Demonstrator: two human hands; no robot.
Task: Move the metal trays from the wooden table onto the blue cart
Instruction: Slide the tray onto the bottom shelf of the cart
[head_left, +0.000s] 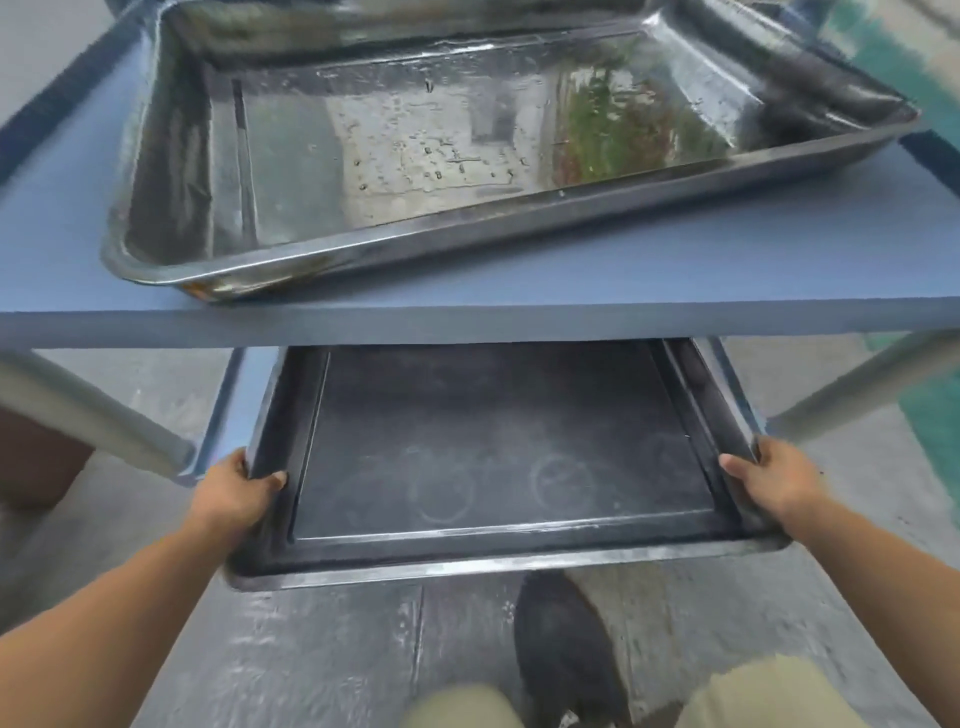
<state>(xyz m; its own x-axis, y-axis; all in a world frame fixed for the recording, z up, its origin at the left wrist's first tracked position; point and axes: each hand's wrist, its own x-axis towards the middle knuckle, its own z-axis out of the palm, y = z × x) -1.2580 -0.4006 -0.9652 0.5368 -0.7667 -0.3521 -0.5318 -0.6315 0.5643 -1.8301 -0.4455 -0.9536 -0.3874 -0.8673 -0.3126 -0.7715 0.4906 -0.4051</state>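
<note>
Dark, shallow rectangular metal tray (498, 467) sits centre-low in the frame, half under the blue cart's flat top shelf (467, 322), near end sticking out toward the camera. Left hand (234, 493) grips its left rim, thumb hooked over the edge onto the inner wall, other fingers wrapped underneath & out of sight. Right hand (769, 478) mirrors it on the right rim: thumb on top, rest curled under. Both closed firmly on the rim, not spread.

Second shiny silver metal tray w/ wet floor (467, 140) fills the upper half of the frame, already on the top shelf, skewed, its near-left corner close to the shelf's front edge.

Risks, as I judge them:
- Can't tell if the dark tray's far end rests on the blue lower shelf (228, 410) yet; if released early, the overhanging near end likely tips down to the grey concrete floor (311, 649).
- Tight gap b/w tray sides & pale grey cart legs (104, 415); pushing in crooked could jam a corner or pinch knuckles.
- Top tray looks wet; a knock to the cart might slide it off the front edge.
- Grip is on thin rims only; any slip on one side twists the tray.
</note>
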